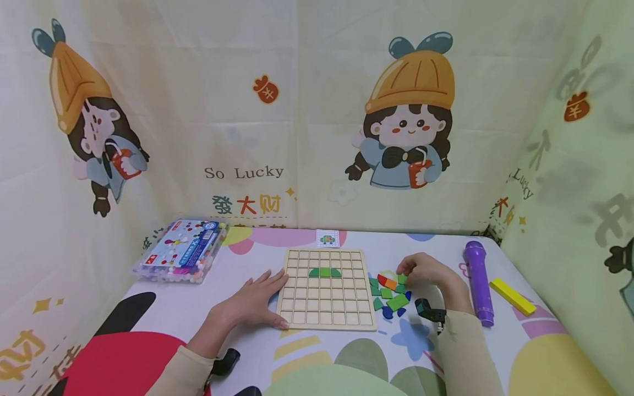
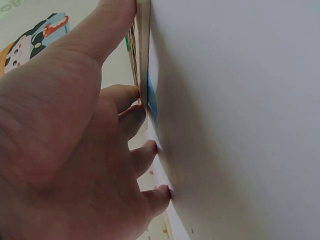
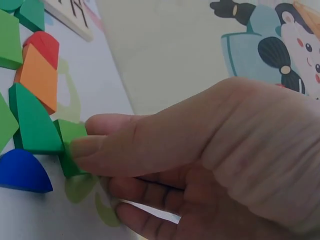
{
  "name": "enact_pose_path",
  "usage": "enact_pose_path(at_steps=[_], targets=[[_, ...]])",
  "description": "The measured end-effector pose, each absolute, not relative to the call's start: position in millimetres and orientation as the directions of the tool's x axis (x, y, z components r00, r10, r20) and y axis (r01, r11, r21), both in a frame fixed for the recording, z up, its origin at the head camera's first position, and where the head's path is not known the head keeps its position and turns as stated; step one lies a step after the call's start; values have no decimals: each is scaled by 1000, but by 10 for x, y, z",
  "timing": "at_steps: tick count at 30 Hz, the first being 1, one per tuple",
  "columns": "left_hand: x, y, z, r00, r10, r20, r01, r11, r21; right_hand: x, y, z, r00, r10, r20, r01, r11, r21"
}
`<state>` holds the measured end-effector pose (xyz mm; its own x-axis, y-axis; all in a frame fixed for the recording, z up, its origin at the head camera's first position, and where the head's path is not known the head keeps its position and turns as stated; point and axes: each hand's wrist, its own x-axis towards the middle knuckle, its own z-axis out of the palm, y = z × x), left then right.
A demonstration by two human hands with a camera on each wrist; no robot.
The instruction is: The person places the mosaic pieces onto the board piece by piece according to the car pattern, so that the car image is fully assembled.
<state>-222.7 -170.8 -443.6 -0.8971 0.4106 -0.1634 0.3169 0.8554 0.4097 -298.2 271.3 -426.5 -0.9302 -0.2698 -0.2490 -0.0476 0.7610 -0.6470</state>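
Observation:
A wooden grid board (image 1: 325,300) lies on the table, with a row of green pieces (image 1: 324,272) in its upper cells. My left hand (image 1: 252,300) rests spread at the board's left edge, thumb at the lower corner and fingertips on the tabletop in the left wrist view. To the right of the board, my right hand (image 1: 430,272) pinches a light green block (image 3: 72,131) between thumb and forefinger, at the edge of a loose pile. Beside that block in the right wrist view are a dark green quarter-round block (image 3: 35,122), a blue block (image 3: 24,171) and an orange block (image 3: 37,77).
A small pattern card (image 1: 328,238) lies behind the board. On the left stands a clear plastic box (image 1: 180,250) of colourful parts. A purple cylinder (image 1: 478,283) and a yellow bar (image 1: 512,296) lie at the right. Printed curtains (image 1: 307,137) enclose the table.

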Motion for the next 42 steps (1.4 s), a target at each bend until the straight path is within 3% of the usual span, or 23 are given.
enact_pose_path(at_steps=[11,24,33,42], targets=[[-2211,-1701,-4403,-897,410,-166,315,856,411,-3014,2424,-4228,-910,-362,-202,-137,722,-678],[-2212,-1699,-4399,-898,409,-162,316,856,409,-3009,2103,-4282,-907,-386,-165,-208,755,-622],[-2227,-1704,-4423,-899,403,-169,310,860,405,-3006,2057,-4276,-911,-351,-217,-150,772,-618],[-2236,-1708,-4448,-898,408,-165,316,859,402,-2991,2063,-4256,-883,-423,-206,-182,711,-679]])
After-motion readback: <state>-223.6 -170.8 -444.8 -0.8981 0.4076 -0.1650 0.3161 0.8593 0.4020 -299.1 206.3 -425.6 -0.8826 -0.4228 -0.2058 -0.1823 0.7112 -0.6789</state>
